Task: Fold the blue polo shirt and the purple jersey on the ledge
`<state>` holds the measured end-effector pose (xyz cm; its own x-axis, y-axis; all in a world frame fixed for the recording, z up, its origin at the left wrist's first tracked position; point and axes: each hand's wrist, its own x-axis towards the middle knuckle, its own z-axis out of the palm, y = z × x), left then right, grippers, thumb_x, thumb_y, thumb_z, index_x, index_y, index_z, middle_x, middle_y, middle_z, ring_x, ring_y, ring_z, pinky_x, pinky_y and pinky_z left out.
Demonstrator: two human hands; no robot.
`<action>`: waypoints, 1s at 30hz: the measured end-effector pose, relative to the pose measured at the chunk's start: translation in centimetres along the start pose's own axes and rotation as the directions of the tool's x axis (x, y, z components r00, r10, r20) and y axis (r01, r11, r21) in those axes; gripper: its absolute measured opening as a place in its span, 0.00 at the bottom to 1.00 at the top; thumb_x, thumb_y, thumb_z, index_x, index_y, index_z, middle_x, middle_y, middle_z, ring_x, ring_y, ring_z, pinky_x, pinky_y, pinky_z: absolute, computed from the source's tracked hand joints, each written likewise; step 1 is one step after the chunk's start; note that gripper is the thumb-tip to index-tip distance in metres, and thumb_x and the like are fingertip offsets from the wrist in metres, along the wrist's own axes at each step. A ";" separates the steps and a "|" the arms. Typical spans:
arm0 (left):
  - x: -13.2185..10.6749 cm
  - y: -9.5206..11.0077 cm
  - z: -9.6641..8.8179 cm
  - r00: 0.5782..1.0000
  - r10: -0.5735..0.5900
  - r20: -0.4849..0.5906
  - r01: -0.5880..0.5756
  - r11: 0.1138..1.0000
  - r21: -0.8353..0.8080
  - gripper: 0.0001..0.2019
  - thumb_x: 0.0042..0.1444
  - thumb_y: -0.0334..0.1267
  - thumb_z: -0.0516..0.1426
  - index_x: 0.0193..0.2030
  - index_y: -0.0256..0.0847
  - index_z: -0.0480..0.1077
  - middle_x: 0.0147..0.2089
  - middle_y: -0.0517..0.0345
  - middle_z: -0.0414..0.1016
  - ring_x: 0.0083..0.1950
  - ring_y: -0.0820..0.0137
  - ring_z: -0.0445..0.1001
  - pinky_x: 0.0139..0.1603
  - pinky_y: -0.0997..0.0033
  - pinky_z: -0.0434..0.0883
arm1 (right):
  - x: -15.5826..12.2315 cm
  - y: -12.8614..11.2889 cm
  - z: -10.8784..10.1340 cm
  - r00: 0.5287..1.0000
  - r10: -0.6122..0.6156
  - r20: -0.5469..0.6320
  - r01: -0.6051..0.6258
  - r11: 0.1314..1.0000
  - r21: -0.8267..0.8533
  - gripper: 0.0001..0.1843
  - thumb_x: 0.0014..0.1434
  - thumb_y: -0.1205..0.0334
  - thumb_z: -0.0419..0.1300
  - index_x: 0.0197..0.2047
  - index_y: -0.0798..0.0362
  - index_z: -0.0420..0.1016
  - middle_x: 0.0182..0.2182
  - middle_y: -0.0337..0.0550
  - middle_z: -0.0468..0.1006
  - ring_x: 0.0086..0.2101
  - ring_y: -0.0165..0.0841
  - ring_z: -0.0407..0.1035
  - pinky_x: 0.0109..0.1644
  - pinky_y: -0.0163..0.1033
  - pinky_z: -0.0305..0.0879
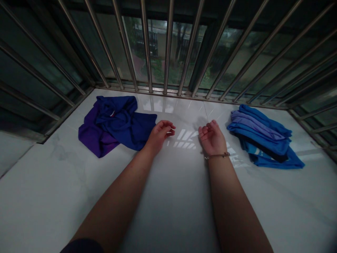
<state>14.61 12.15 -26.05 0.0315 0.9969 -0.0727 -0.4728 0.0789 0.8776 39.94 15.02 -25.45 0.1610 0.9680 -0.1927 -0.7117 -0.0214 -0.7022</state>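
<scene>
My left hand (161, 134) is over the white marble surface with its fingers loosely bent and apart, holding nothing. Just to its left, a crumpled dark blue garment (126, 119) lies partly over a purple garment (97, 138). My right hand (211, 137), palm turned up and fingers loosely curled, is also without anything in it. A thin bracelet (218, 155) circles that wrist. Right of this hand lies a stack of folded clothes (263, 133) in blue, lavender and black, the bottom one reaching out to the right.
The white marble surface (173, 196) is glossy and reflects window light. Metal bars (168, 49) rise along its far edge and both sides, with glass panes behind them. Greenery and a fence show outside.
</scene>
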 end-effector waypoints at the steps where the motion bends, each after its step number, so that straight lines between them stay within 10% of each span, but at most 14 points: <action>1: 0.2 0.0 -0.2 0.997 0.036 -0.062 -0.036 0.999 -0.003 0.13 0.54 0.42 0.70 0.43 0.43 0.75 0.42 0.57 0.83 0.39 0.71 0.80 0.46 0.67 0.77 | 0.5 -0.8 -0.6 0.997 -0.020 -0.073 0.026 0.997 0.078 0.16 0.60 0.67 0.76 0.43 0.45 0.74 0.27 0.22 0.78 0.25 0.23 0.75 0.48 0.37 0.86; 4: 0.7 0.3 -0.7 0.979 0.076 -0.190 -0.086 0.995 -0.043 0.12 0.55 0.43 0.68 0.42 0.44 0.73 0.39 0.59 0.79 0.36 0.71 0.77 0.42 0.68 0.76 | 1.2 -3.3 -2.3 0.965 -0.064 -0.255 0.136 0.952 0.276 0.07 0.70 0.60 0.67 0.41 0.46 0.72 0.29 0.26 0.78 0.27 0.24 0.77 0.46 0.37 0.87; 8: 1.1 0.4 -1.2 0.959 0.077 -0.273 -0.103 0.991 -0.083 0.11 0.56 0.43 0.67 0.41 0.45 0.72 0.37 0.60 0.77 0.35 0.70 0.76 0.40 0.68 0.76 | 1.4 -5.4 -3.9 0.934 -0.074 -0.349 0.229 0.874 0.428 0.23 0.75 0.34 0.58 0.47 0.46 0.73 0.41 0.39 0.85 0.35 0.31 0.84 0.42 0.42 0.88; 12: 1.7 0.1 -1.7 0.916 0.128 -0.381 -0.163 0.985 -0.063 0.07 0.59 0.39 0.64 0.43 0.47 0.72 0.43 0.56 0.81 0.45 0.67 0.82 0.49 0.66 0.79 | 1.9 -6.1 -5.1 0.903 -0.020 -0.428 0.241 0.850 0.469 0.27 0.75 0.30 0.56 0.46 0.46 0.73 0.40 0.41 0.83 0.34 0.33 0.84 0.36 0.40 0.87; 19: 1.8 0.3 -3.5 0.606 0.546 -0.578 -0.375 0.837 0.398 0.04 0.66 0.40 0.62 0.41 0.47 0.71 0.42 0.59 0.83 0.49 0.68 0.81 0.61 0.67 0.74 | 2.3 -4.5 -4.0 0.885 -0.136 -0.446 0.259 0.939 0.226 0.21 0.83 0.52 0.56 0.35 0.47 0.66 0.21 0.23 0.60 0.16 0.22 0.57 0.23 0.27 0.65; 24: 0.4 0.3 -1.5 0.805 0.503 -0.313 -0.358 0.834 0.420 0.07 0.67 0.43 0.64 0.39 0.45 0.75 0.34 0.60 0.81 0.40 0.67 0.80 0.51 0.66 0.75 | 1.2 -2.0 -0.9 0.966 -0.183 -0.181 0.194 0.980 0.045 0.16 0.76 0.49 0.67 0.39 0.47 0.71 0.25 0.24 0.67 0.20 0.22 0.63 0.26 0.28 0.69; 30: 0.0 0.2 -0.3 0.956 0.279 -0.091 -0.233 0.911 0.341 0.12 0.63 0.48 0.68 0.35 0.44 0.77 0.25 0.62 0.76 0.26 0.71 0.72 0.31 0.70 0.69 | 1.7 -5.0 -3.2 0.931 -0.042 -0.364 0.199 0.891 0.408 0.30 0.80 0.30 0.52 0.42 0.48 0.71 0.33 0.33 0.78 0.25 0.24 0.73 0.27 0.28 0.78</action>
<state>14.31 12.12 -26.04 -0.1824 0.9743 0.1321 -0.1376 -0.1584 0.9778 45.92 15.95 -24.42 0.4282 0.8107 -0.3993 -0.8810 0.2760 -0.3844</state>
